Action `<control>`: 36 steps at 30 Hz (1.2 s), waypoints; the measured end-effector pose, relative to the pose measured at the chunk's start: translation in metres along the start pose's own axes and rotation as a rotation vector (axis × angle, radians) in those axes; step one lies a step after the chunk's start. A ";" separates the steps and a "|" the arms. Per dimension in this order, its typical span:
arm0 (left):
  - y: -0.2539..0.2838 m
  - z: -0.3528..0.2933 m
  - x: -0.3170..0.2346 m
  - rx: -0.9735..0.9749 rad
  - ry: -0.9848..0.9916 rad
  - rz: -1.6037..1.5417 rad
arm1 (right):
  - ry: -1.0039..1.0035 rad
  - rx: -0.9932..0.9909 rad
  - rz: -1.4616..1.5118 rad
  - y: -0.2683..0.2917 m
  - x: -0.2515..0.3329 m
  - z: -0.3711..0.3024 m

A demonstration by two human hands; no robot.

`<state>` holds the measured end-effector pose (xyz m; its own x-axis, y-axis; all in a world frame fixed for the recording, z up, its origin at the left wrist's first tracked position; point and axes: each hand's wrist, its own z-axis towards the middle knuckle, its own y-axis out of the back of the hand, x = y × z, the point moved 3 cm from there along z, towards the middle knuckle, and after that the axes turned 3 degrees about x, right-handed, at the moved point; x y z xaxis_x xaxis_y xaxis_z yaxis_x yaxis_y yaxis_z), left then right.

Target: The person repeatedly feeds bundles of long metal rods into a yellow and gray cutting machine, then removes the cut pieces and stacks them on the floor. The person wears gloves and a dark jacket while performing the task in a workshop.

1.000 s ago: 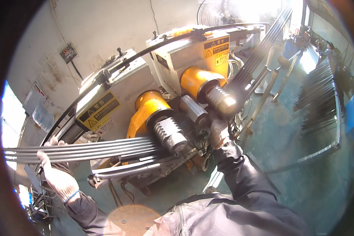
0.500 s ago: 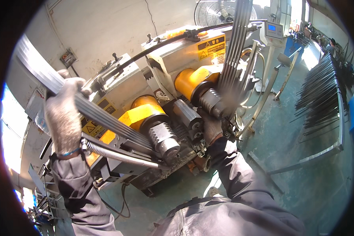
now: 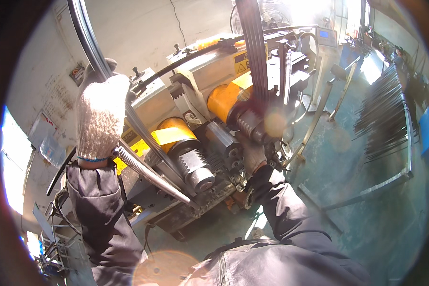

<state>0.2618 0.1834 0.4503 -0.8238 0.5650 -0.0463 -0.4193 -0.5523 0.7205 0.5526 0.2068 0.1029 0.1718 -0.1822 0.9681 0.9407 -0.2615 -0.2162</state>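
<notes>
My left hand (image 3: 101,112), in a knitted work glove, is closed around a bundle of long metal bars (image 3: 150,136). The bars slant from the upper left down to the left ribbed roller (image 3: 193,164) of a machine. My right hand (image 3: 253,157), also gloved, reaches in beside the right ribbed roller (image 3: 250,125) and a hexagonal metal block (image 3: 220,137). Its fingers are hidden by shadow and machine parts. A second bar bundle (image 3: 254,52) rises steeply from the right roller. Yellow housings (image 3: 175,128) sit behind both rollers.
A ribbed metal hose (image 3: 150,180) runs below the left bars. Behind the machine stands a fan (image 3: 271,19); a control box with a screen (image 3: 325,35) is at the back right. Many thin rods (image 3: 383,114) lie on a rack (image 3: 409,143) at the right.
My left hand has moved right, and its bars have swung steeper. The right bundle has tipped from leaning right to leaning slightly left. My right hand has barely moved.
</notes>
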 end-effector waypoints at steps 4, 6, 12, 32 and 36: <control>-0.002 -0.002 0.010 -0.041 0.273 -0.405 | 0.107 -0.003 -0.136 0.001 0.000 0.001; -0.002 0.000 0.007 0.058 0.166 -0.203 | 0.150 0.013 -0.200 0.002 0.000 0.001; 0.002 -0.001 0.000 0.127 -0.019 0.224 | 0.220 0.038 -0.343 0.003 0.003 -0.001; -0.003 -0.007 0.008 -0.059 0.150 -0.227 | -0.009 0.056 -0.243 0.004 -0.003 0.001; -0.001 -0.004 -0.003 -0.031 0.014 0.078 | 0.122 0.059 -0.395 0.003 -0.007 0.003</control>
<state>0.2635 0.1800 0.4470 -0.8596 0.5109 -0.0012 -0.3655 -0.6132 0.7003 0.5553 0.2106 0.0956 -0.2383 -0.1910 0.9522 0.9431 -0.2796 0.1799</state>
